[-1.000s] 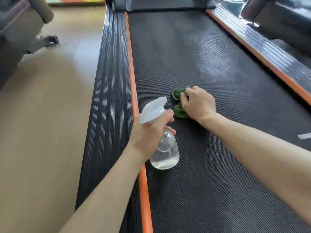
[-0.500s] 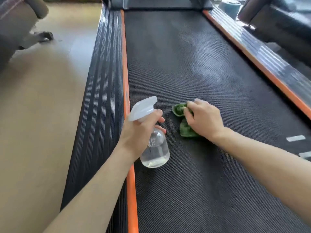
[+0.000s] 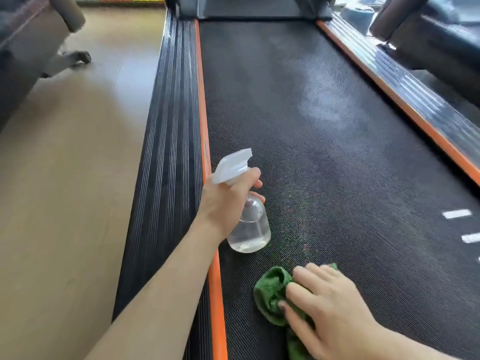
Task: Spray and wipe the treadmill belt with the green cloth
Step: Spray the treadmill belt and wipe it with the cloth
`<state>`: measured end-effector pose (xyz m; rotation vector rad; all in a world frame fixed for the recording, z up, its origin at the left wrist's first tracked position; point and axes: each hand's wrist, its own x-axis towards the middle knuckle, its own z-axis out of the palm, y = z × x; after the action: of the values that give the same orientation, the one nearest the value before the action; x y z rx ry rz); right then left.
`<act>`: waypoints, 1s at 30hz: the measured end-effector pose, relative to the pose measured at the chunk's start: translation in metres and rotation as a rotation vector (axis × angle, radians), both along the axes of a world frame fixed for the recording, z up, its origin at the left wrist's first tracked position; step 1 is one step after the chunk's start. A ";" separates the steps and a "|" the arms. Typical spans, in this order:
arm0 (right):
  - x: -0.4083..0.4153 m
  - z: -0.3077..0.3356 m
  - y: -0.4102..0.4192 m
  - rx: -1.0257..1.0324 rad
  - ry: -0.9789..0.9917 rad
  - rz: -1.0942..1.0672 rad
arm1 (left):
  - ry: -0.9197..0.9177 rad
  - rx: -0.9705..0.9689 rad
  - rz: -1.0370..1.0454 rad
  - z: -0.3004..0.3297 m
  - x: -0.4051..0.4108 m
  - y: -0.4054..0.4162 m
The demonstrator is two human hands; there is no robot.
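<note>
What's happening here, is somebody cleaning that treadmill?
Yes. A person is cleaning the treadmill belt. The left hand holds a clear spray bottle, its white nozzle pointing up the belt. The right hand presses a bunched green cloth flat onto the belt near its left orange edge strip. A paler patch shows farther up the belt.

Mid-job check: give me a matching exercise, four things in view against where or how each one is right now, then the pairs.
Things:
1. spray bottle
2. green cloth
3. treadmill belt
4. orange strip

States:
A. pressed flat under the right hand
B. bears a pale misted patch
C. gripped in the left hand
D. runs between belt and ribbed side rail

Pairs: 1-C, 2-A, 3-B, 4-D
</note>
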<state>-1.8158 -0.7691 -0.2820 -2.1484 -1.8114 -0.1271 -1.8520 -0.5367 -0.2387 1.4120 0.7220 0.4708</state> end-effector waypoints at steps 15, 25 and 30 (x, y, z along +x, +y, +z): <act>0.122 -0.012 0.141 0.004 -0.050 -0.632 | 0.035 0.045 0.008 0.002 -0.001 -0.001; 0.011 -0.002 -0.048 0.006 -0.021 -0.150 | 0.085 0.025 -0.102 0.018 0.013 -0.029; 0.138 -0.009 -0.002 0.060 -0.151 -0.578 | 0.197 0.095 -0.310 0.021 0.027 -0.061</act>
<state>-1.6777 -0.7708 -0.2915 -2.6099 -1.1788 -0.4800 -1.8254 -0.5979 -0.2175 1.6421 0.6283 0.1259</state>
